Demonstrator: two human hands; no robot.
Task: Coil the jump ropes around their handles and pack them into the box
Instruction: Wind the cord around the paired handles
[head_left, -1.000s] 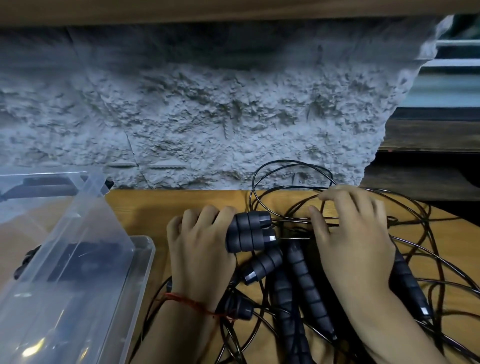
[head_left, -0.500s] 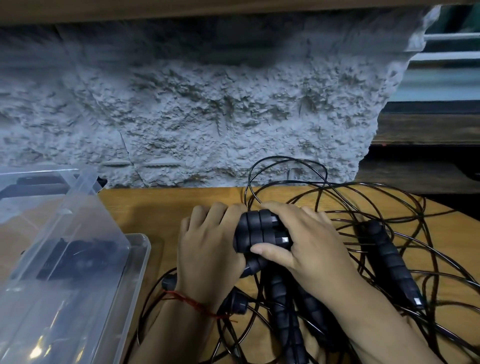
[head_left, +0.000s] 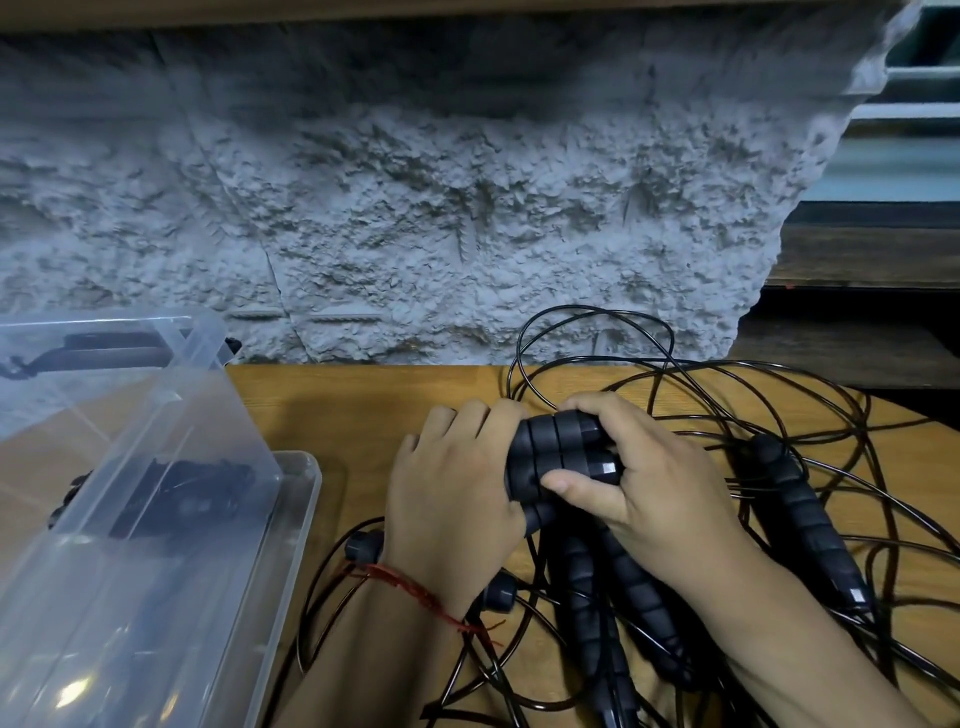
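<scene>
Black handles (head_left: 558, 452) gripped: left hand (head_left: 449, 499), right hand (head_left: 654, 488); box (head_left: 304, 499) rim near.

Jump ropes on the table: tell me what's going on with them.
A person's left hand and right hand grip a pair of black handles held side by side above a tangle of uncoiled black rope. Other handles lie loose on the wooden table. The clear plastic box at left stands open with dark items already inside.
</scene>
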